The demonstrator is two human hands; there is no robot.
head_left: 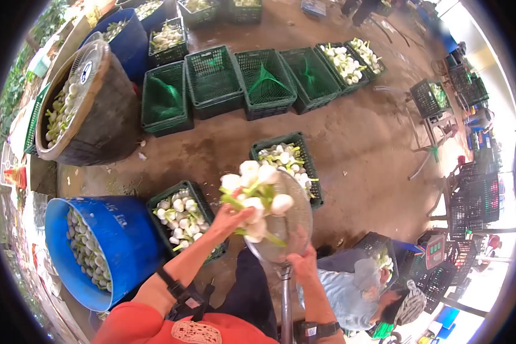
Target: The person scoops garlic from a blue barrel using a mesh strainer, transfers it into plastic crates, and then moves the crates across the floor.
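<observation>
In front of me is a long-handled round mesh skimmer (297, 215), its handle running down toward my body. My right hand (303, 261) is closed around it where the handle joins the rim. White bulb vegetables with short green stalks (253, 202) are bunched over the skimmer's left side, some past its rim. Against this bunch is my left hand (234, 221), its fingers bent on the bulbs and partly hidden by them. Below lie two dark green crates of similar bulbs, one crate (317, 192) beyond the skimmer and another crate (196, 192) to the left.
At left stand a blue barrel (129, 229) of bulbs and a large brown vat (112, 109) with bulbs inside. A row of green crates (215, 103) crosses the floor ahead. Close at right, a person in a light blue top (341, 295) bends near another crate (378, 246).
</observation>
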